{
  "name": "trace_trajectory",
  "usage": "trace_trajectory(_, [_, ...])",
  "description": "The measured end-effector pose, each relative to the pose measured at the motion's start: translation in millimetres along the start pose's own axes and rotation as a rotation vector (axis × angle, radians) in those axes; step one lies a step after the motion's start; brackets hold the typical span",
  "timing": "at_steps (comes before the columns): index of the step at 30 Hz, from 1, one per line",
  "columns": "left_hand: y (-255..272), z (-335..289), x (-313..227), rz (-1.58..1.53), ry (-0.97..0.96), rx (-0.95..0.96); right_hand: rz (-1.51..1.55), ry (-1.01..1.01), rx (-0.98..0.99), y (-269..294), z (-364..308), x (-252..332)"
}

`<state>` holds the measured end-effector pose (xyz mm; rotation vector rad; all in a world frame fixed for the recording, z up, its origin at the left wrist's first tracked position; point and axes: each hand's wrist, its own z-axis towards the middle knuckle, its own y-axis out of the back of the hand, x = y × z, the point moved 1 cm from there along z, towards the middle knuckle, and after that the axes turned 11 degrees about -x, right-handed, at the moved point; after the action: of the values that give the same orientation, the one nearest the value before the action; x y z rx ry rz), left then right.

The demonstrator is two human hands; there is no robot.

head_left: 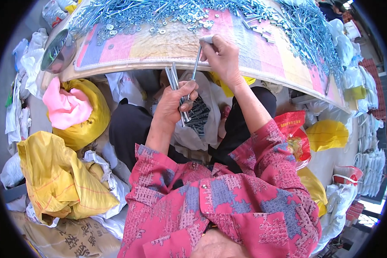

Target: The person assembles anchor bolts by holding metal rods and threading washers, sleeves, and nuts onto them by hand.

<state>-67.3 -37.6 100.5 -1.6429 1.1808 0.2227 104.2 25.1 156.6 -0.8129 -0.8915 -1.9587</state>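
Gripping bolts (175, 79), left hand (174, 101); right hand (221, 56) pinching one bolt (195, 64) beside the washer-strewn board (167, 47)

The desk (167, 45) has a cover of pale squares in pink, yellow, blue and purple, with a light wooden edge. The bolts (305, 26) and washers (116, 30) on it are shiny silver. The bolt (196, 62) in the right hand (221, 56) is silver, and the bolts (174, 79) in the left hand (176, 101) are grey silver. The sleeves (262, 146) are pink-red with grey-blue patches. By the desk's left edge lie a yellow sack (88, 124) and a pink cloth (64, 107).
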Motion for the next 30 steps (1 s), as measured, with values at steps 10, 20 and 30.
trace_trajectory(10, [2,4,-6,0.134,-0.183,-0.259,-0.532,0.053,-0.179,20,118,-108])
trace_trajectory(20, [0,8,-6,0.143,-0.151,-0.255,-0.399,-0.12,0.024,10,128,-124])
trace_trajectory(30, [-9,0,1,0.215,-0.122,-0.129,0.291,-0.35,0.362,40,24,-23])
